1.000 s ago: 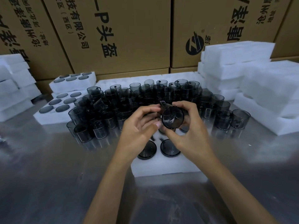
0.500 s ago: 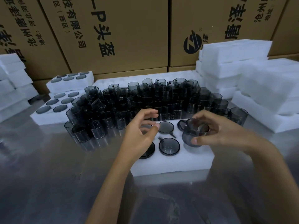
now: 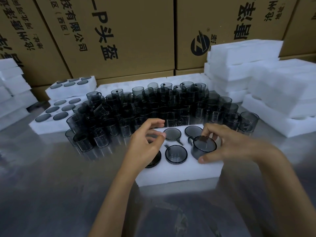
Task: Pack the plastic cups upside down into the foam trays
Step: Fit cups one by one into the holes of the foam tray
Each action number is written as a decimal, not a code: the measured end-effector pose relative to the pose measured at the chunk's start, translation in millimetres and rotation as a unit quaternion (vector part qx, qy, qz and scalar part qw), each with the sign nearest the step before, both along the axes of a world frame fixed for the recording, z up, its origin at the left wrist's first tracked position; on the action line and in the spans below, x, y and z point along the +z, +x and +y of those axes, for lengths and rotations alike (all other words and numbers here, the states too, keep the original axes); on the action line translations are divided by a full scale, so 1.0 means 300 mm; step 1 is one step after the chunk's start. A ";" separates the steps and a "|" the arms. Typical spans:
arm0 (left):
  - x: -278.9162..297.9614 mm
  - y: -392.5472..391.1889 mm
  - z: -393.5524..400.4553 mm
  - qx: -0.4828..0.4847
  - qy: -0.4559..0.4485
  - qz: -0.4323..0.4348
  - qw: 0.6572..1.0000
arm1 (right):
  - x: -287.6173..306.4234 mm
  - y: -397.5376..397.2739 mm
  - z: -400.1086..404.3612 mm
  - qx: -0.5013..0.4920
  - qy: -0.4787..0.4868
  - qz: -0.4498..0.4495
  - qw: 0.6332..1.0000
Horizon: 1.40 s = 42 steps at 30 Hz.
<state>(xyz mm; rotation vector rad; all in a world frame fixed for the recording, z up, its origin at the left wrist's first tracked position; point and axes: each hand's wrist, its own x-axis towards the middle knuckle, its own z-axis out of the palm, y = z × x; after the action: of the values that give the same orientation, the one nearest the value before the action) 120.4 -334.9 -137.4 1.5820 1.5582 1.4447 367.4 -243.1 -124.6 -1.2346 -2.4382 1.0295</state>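
Observation:
A white foam tray [image 3: 179,173] lies in front of me on the steel table. Several smoky grey plastic cups sit upside down in its holes, such as one [image 3: 176,153] in the near row. My right hand [image 3: 227,144] grips another upside-down cup [image 3: 203,145] by its sides, partly sunk into the near right hole, handle pointing left. My left hand [image 3: 147,144] hovers over the tray's left part with loosely curled fingers, holding nothing and hiding part of a seated cup [image 3: 154,161].
A dense crowd of loose cups [image 3: 153,106] stands just behind the tray. Filled foam trays [image 3: 56,117] sit at left, stacks of foam trays [image 3: 256,79] at right, cardboard boxes [image 3: 119,35] behind. Bare steel table [image 3: 51,194] lies near me.
The right hand carried the cup from in front of me down and right into the near right hole. The left hand let go of it and stays over the tray's left side.

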 end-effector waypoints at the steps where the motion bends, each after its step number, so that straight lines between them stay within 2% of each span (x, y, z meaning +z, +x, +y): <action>1: -0.001 0.000 0.000 -0.001 0.000 0.001 1.000 | 0.000 0.002 0.002 0.001 -0.002 -0.003 1.000; 3: -0.002 -0.002 0.001 -0.001 0.000 0.002 1.000 | 0.002 0.003 0.000 -0.011 0.001 0.017 1.000; 6: -0.004 -0.006 0.003 0.001 -0.003 0.007 1.000 | 0.002 -0.020 -0.003 -0.037 0.058 0.105 0.992; 8: -0.006 -0.007 0.004 0.003 -0.003 0.009 1.000 | 0.004 -0.033 -0.006 -0.010 0.057 0.133 0.989; 12: -0.006 -0.007 0.007 0.005 0.001 0.010 1.000 | -0.005 -0.029 -0.010 0.067 -0.038 0.094 0.993; 16: -0.008 -0.007 0.008 0.005 -0.001 0.012 1.000 | -0.018 -0.040 -0.003 0.083 -0.087 0.083 0.989; 29: -0.013 0.002 0.010 0.015 -0.036 0.040 0.998 | -0.093 -0.044 -0.014 0.020 -0.086 0.118 0.989; 32: -0.014 0.003 0.010 0.015 -0.038 0.044 0.998 | -0.099 -0.039 -0.016 0.011 -0.081 0.157 0.984; 34: -0.015 0.001 0.010 0.015 -0.036 0.045 0.998 | -0.109 -0.042 -0.003 -0.070 -0.036 0.209 0.975; 36: -0.015 -0.003 0.010 0.014 -0.032 0.044 0.998 | -0.140 -0.031 0.041 -0.242 0.082 0.223 0.941; 37: -0.015 -0.006 0.011 0.015 -0.031 0.044 0.998 | -0.158 -0.016 0.065 -0.319 0.155 0.180 0.917; 39: -0.016 -0.008 0.013 0.018 -0.028 0.045 0.998 | -0.204 0.026 0.107 -0.389 0.249 0.065 0.884; 40: -0.017 -0.007 0.012 0.020 -0.025 0.046 0.998 | -0.227 0.046 0.124 -0.399 0.264 0.033 0.878; 42: -0.019 -0.005 0.011 0.027 -0.020 0.048 0.998 | -0.254 0.065 0.142 -0.404 0.272 0.028 0.873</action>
<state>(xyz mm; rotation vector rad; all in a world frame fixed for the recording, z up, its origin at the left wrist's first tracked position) 119.0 -331.6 -143.2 1.6208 1.6848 1.3750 386.8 -200.4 -200.9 -1.6944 -1.6556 0.1226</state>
